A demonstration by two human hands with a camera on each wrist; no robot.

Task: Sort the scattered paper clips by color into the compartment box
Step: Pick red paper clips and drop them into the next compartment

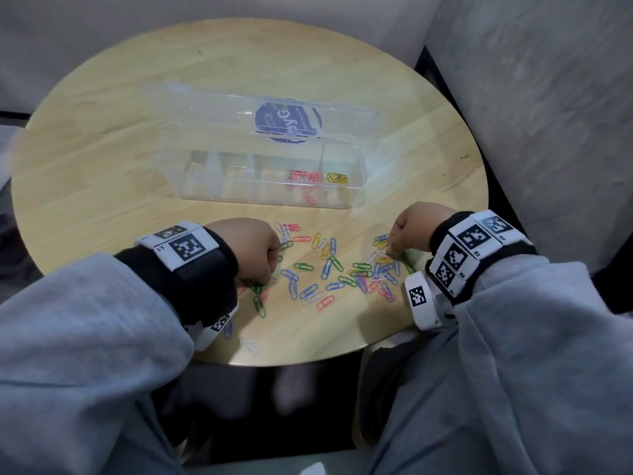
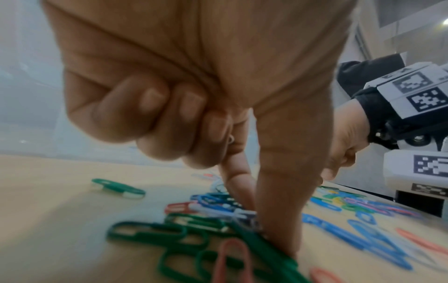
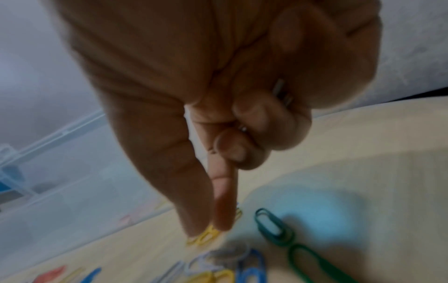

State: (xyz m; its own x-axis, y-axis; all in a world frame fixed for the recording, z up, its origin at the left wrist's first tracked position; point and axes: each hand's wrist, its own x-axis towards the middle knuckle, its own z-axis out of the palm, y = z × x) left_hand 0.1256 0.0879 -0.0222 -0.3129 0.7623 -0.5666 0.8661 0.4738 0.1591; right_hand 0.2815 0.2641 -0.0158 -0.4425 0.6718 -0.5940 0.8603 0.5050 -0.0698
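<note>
Clips (image 1: 329,265): light, stiff, slippery wire; best nipped across the loops. Left hand (image 1: 253,248) pinched green ones under its fingertips; right hand (image 1: 407,228) pinched a yellow; box (image 1: 356,186) beyond both.

the compartment box (image 1: 270,173) stands on the table (image 1: 102,159) beyond both sets of fingertips, lid behind it. loose paper clips (image 1: 329,265) lie between the left hand (image 1: 251,246) and right hand (image 1: 414,226), some under each hand's fingertips.
</note>
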